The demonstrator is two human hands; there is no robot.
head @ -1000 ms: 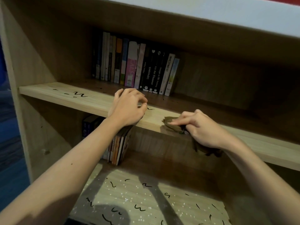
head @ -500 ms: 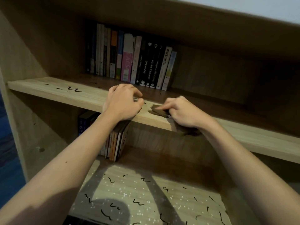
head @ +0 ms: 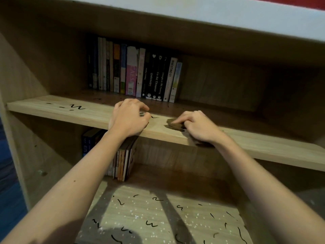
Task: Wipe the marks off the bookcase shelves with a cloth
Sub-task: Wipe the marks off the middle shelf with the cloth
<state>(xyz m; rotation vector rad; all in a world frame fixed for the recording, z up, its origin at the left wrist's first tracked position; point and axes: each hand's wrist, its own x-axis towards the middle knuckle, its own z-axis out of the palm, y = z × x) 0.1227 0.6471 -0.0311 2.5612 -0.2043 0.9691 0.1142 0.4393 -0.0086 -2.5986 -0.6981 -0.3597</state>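
My right hand (head: 197, 126) presses a small brown cloth (head: 174, 124) flat on the front of the middle shelf (head: 91, 113); part of the cloth hangs over the shelf edge under my wrist. My left hand (head: 129, 117) rests on the same shelf a little to the left, fingers curled, with a small pale object barely showing under the fingertips. A short black mark (head: 154, 117) lies between the two hands. More black squiggles (head: 76, 107) sit near the shelf's left end. The lower shelf (head: 193, 219) carries several black marks and white specks.
A row of upright books (head: 137, 74) stands at the back of the middle shelf. Another group of books (head: 123, 161) stands below it, behind my left forearm. The bookcase side panel (head: 15, 85) rises at the left.
My right hand slid the cloth leftward along the shelf front, closer to my left hand, which stayed in place. The view shifted slightly.
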